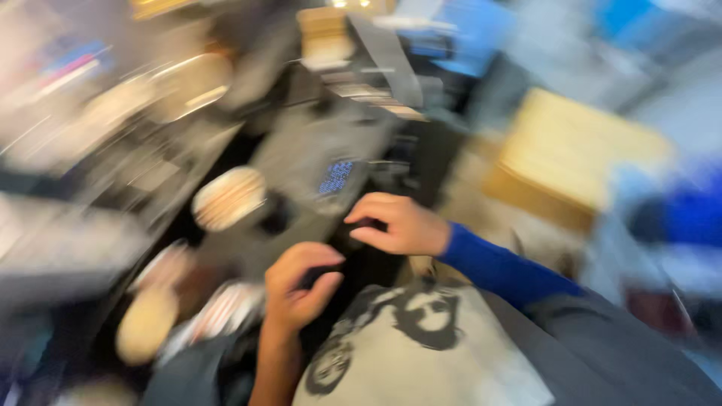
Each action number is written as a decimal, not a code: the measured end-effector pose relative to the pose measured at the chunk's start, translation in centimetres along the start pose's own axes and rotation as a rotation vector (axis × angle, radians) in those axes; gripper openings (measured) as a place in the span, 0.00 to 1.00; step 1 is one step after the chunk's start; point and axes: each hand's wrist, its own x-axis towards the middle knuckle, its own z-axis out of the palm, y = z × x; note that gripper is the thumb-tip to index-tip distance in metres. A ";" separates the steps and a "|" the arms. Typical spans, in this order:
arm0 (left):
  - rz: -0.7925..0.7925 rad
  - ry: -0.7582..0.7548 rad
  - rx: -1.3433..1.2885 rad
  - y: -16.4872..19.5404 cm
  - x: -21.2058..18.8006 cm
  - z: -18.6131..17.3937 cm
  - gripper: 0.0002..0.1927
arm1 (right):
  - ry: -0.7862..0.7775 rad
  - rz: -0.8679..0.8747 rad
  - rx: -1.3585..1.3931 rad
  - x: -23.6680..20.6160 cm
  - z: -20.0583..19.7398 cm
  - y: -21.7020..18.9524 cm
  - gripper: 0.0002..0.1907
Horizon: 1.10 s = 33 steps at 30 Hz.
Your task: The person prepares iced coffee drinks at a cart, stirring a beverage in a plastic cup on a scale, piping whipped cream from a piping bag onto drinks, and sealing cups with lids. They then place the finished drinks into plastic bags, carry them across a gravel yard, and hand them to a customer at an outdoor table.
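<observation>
The picture is heavily blurred by motion. My left hand [299,286] is curled near the front of a grey machine [316,162], with its fingers around something small and dark that I cannot make out. My right hand [395,224], in a blue sleeve, is curled over a dark part at the machine's front edge. A small blue-lit display [335,177] sits on the machine just above my right hand. Below the hands lies a pale cloth with a dark print [421,338].
A round pale disc [228,198] lies left of the machine. A pale yellow box or board [579,150] stands at the right. Blurred pale objects [147,323] lie at the lower left. A blue shape [696,214] is at the far right.
</observation>
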 end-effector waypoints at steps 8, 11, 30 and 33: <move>0.040 -0.484 -0.194 -2.7 11.2 18.2 0.05 | 0.534 0.583 -0.146 -22.6 -9.7 6.0 0.13; 0.047 -0.625 -0.197 -2.4 13.3 23.8 0.05 | 0.632 0.717 -0.336 -31.2 -10.6 8.9 0.16; -0.256 -0.632 -0.124 -6.2 20.3 34.4 0.06 | 0.316 1.555 -0.589 -50.5 -40.6 34.1 0.58; -0.275 -0.533 -0.107 -6.6 18.8 31.5 0.06 | 0.201 1.524 -0.740 -49.1 -41.4 33.6 0.52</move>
